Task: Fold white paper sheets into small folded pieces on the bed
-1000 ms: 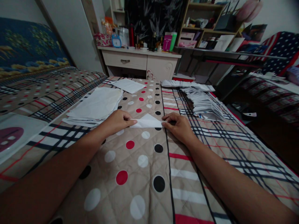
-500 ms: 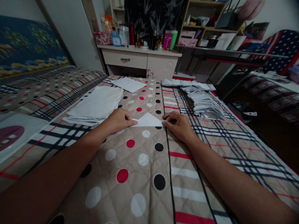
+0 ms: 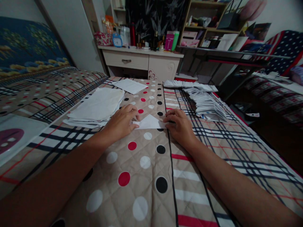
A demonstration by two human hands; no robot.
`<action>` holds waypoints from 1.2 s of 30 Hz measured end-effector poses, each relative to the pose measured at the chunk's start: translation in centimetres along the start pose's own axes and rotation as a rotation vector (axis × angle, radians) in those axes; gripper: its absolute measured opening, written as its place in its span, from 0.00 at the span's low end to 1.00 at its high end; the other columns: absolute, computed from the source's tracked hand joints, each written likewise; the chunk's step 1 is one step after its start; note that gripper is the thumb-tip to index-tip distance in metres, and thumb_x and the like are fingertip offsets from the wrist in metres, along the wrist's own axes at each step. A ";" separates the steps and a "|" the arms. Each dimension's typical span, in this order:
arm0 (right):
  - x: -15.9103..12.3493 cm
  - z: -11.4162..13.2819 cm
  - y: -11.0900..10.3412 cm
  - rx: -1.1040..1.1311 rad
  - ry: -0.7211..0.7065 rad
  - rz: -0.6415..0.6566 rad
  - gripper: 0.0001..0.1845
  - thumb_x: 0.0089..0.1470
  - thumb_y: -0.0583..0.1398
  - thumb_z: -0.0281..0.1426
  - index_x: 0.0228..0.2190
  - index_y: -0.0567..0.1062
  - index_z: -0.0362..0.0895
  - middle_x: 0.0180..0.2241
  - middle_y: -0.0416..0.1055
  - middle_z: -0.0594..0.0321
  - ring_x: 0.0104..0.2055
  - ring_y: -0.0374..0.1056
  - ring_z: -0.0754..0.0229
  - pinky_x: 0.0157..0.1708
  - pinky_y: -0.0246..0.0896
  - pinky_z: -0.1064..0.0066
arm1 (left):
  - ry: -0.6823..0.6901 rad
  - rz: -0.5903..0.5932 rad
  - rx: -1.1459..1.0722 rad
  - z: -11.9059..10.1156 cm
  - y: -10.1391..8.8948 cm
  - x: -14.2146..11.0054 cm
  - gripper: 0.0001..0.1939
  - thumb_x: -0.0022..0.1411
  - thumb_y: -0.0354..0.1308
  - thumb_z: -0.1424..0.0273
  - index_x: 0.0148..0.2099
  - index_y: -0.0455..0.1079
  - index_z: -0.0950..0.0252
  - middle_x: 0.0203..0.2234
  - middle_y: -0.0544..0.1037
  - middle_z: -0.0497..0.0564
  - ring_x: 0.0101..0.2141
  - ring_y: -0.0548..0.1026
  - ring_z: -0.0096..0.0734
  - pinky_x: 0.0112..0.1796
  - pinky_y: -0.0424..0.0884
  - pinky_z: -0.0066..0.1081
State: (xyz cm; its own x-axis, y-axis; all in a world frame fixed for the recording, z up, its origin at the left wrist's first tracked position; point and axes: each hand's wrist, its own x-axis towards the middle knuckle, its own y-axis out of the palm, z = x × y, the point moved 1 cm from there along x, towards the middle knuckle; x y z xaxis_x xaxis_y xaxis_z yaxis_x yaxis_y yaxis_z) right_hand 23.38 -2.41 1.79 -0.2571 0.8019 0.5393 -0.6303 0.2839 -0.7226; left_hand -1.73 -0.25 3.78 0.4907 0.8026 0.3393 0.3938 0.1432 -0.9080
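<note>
A white sheet of paper [image 3: 149, 123], folded to a low triangle with a straight near edge, lies on the bed in front of me. At its left corner is my left hand [image 3: 123, 121], thumb low and fingers arched above, with the corner between them. My right hand [image 3: 181, 126] holds the right corner between its thumb and curled fingers. Left of my left hand lies a stack of white paper sheets [image 3: 97, 104]. Beyond my right hand, many folded white paper pieces [image 3: 205, 104] stand packed in a curved row.
More white sheets [image 3: 130, 85] lie farther back on the patterned bedspread [image 3: 142, 195]. A white bag with a purple print [image 3: 11, 137] is at the left edge. Past the bed stand a cream dresser [image 3: 127, 60] and a desk with shelves [image 3: 208, 30].
My left hand's fingers have lifted and spread from a flatter pinch at the left corner. My right fingers have shifted slightly at the right corner. The folded paper stays in place.
</note>
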 end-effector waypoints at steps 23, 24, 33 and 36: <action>-0.4 0.8 0.2 0.007 -0.055 0.168 0.18 0.45 0.57 0.18 0.38 0.79 0.42 0.40 0.75 0.56 0.44 0.70 0.53 0.44 0.65 0.63 | 0.153 0.044 0.185 -3.5 1.2 -0.8 0.15 0.61 0.53 0.77 0.48 0.73 0.62 0.42 0.75 0.52 0.43 0.74 0.39 0.41 0.72 0.38; -0.4 0.8 0.2 0.001 -0.059 0.168 0.18 0.46 0.57 0.18 0.38 0.79 0.43 0.40 0.75 0.56 0.44 0.70 0.53 0.44 0.65 0.63 | 0.171 0.047 0.198 -3.5 1.3 -0.8 0.14 0.61 0.53 0.77 0.48 0.73 0.63 0.41 0.76 0.53 0.43 0.74 0.39 0.41 0.72 0.37; -0.4 1.1 0.1 -0.056 -0.060 0.188 0.13 0.51 0.61 0.24 0.40 0.78 0.43 0.42 0.75 0.56 0.45 0.69 0.53 0.44 0.64 0.64 | 0.261 0.047 0.286 -3.2 1.6 -0.7 0.15 0.63 0.50 0.79 0.49 0.72 0.65 0.41 0.76 0.54 0.44 0.74 0.40 0.40 0.73 0.36; -0.3 1.1 0.1 -0.081 -0.070 0.193 0.09 0.54 0.63 0.29 0.39 0.78 0.43 0.42 0.75 0.55 0.44 0.69 0.52 0.44 0.64 0.63 | 0.272 0.033 0.272 -2.9 1.6 -0.7 0.13 0.64 0.51 0.77 0.48 0.73 0.65 0.41 0.76 0.54 0.44 0.74 0.39 0.41 0.73 0.36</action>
State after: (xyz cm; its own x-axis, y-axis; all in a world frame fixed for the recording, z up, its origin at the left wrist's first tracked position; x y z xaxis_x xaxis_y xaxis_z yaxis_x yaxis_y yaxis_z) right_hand 22.59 -3.25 2.05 -0.4195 0.8077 0.4143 -0.5042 0.1722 -0.8462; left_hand 0.84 -2.23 2.77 0.7021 0.6318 0.3285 0.1719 0.2973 -0.9392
